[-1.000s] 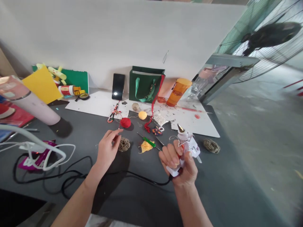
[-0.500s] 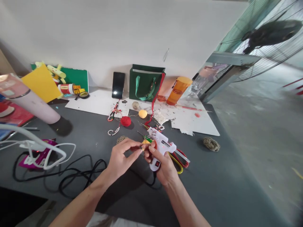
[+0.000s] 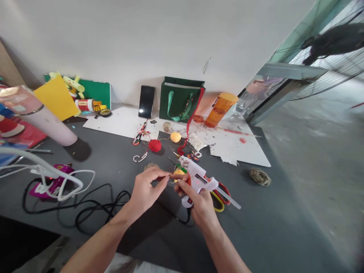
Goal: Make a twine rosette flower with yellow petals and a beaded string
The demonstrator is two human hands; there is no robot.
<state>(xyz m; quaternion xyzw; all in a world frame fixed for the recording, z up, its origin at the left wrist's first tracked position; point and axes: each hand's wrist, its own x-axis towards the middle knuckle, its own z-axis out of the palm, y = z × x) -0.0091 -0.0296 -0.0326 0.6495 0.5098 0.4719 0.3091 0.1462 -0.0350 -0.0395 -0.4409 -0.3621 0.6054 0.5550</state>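
My right hand (image 3: 199, 203) grips a white glue gun (image 3: 199, 178) with a clear glue stick (image 3: 231, 199) poking out behind; its nozzle points left toward a small yellow piece (image 3: 179, 171). My left hand (image 3: 148, 187) pinches something thin and small between thumb and fingers, right at the gun's nozzle. What exactly it pinches is too small to tell. A brown twine coil (image 3: 150, 165) peeks out just beyond my left hand. Red and yellow scissors handles (image 3: 220, 195) lie under the gun.
On the dark table (image 3: 270, 227) lie a red yarn ball (image 3: 155, 145), an orange ball (image 3: 175, 137), bead strings (image 3: 140, 157), another twine coil (image 3: 260, 176), black cable (image 3: 93, 206), white sheets (image 3: 241, 149). A green gift bag (image 3: 180, 100), a phone (image 3: 146, 101) and an orange bottle (image 3: 220, 110) stand by the wall.
My right hand swung the glue gun from upright to nozzle-left and moved to the middle. My left hand left the twine coil, closed on a small piece and met the nozzle.
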